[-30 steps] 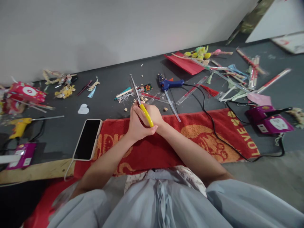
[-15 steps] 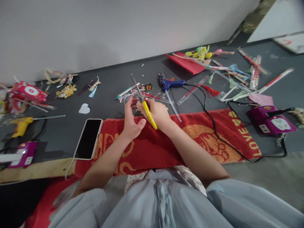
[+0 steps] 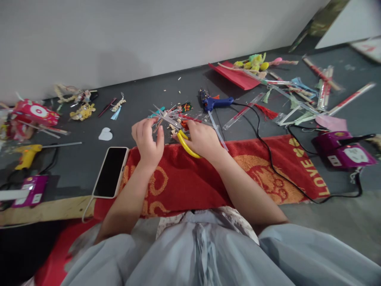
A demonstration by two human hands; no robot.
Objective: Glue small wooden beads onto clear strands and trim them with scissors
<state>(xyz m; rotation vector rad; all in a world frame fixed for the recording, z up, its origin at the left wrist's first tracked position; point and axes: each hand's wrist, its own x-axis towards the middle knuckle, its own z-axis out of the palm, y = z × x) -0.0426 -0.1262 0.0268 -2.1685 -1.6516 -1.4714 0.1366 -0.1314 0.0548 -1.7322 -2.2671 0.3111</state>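
Note:
My right hand (image 3: pixel 202 137) is closed round yellow-handled scissors (image 3: pixel 189 146), whose blades are parted and point away to the left over a heap of small craft bits. Opposite the blade tips, my left hand (image 3: pixel 147 139) has its fingers bent and its thumb near them. A thin brownish stick (image 3: pixel 157 126) shows between its thumb and fingertips; the exact grip is partly hidden. Under and behind the blades lie white strands, small pale wooden pieces (image 3: pixel 173 128) and a dark patterned piece (image 3: pixel 187 106).
A red towel (image 3: pixel 184 178) lies along the front edge, with a phone (image 3: pixel 110 171) at its left. A blue glue gun (image 3: pixel 218 103) trails its black cable over the towel. Purple power blocks (image 3: pixel 342 149) and a yellow glue gun (image 3: pixel 28 155) stand at the sides. Wrapped sticks (image 3: pixel 326 87) lie right.
My left hand has moved left and its fingers have bent in by the thin stick. The scissors have turned lower, their blades now spread among the bits. The pale stick has left its earlier place.

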